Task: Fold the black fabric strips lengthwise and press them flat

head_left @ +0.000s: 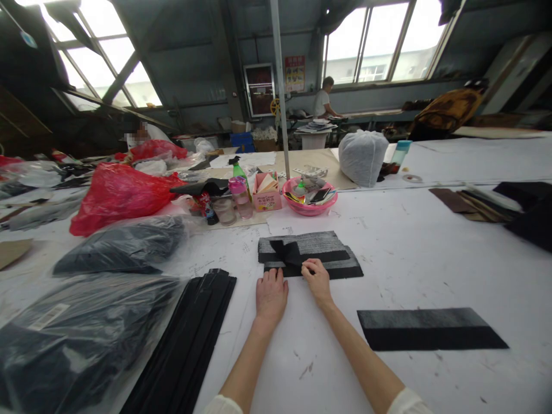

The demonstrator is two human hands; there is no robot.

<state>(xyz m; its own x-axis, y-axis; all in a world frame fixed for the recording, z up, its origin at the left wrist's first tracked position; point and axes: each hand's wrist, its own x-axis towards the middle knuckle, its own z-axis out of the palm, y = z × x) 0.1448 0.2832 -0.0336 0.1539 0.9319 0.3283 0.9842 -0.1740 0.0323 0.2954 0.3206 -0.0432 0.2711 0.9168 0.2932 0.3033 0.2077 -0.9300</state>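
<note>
in the head view, a grey and black cloth [321,245] lay on the white surface [401,259]. the left hand [271,294] held nothing, its fingers resting on the near edge. the right hand [318,280] pinched a folded black flap [290,253] with its fingers.

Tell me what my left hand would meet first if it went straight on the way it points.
Your left hand would first meet the dark cloth, whose near edge lies right at its fingertips; whether they touch is hard to tell.
</note>
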